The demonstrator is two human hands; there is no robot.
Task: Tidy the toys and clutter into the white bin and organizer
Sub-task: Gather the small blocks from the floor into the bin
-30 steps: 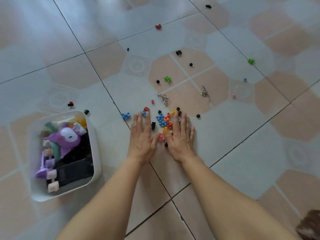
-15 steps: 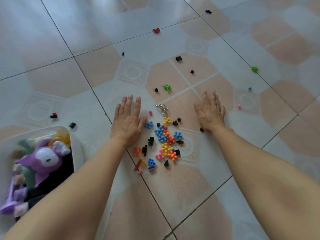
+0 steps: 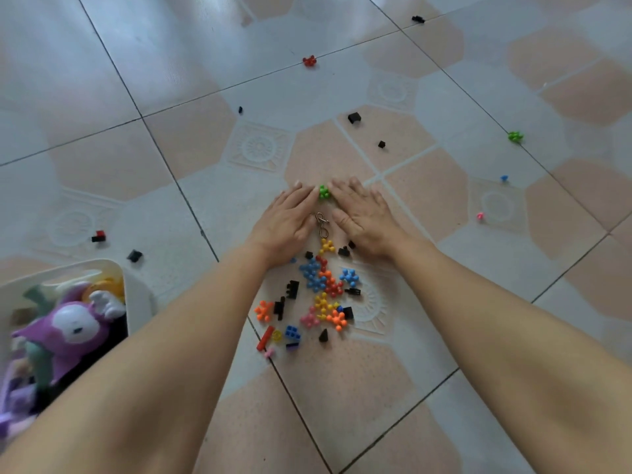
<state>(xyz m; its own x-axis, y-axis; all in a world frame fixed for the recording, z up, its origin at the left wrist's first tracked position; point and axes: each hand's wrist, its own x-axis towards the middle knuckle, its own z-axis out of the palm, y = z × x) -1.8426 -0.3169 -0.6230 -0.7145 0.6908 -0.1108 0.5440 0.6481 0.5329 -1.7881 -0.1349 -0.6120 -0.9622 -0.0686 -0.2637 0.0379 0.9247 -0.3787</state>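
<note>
My fingers lie straight and flat on the tile, left hand (image 3: 286, 223) and right hand (image 3: 363, 217) bracketing a green knobbed piece (image 3: 324, 192), a metal ring puzzle (image 3: 321, 223) between the palms. I'm raking strays toward the colourful pile (image 3: 319, 292); next, I reckon, scoop it into the white bin (image 3: 136, 292) at my left.

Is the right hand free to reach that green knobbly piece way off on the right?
Probably yes. The right hand lies flat and holds nothing, and only bare floor tiles lie between it and the far green piece. It looks like a long stretch, perhaps needing a lean.
</note>
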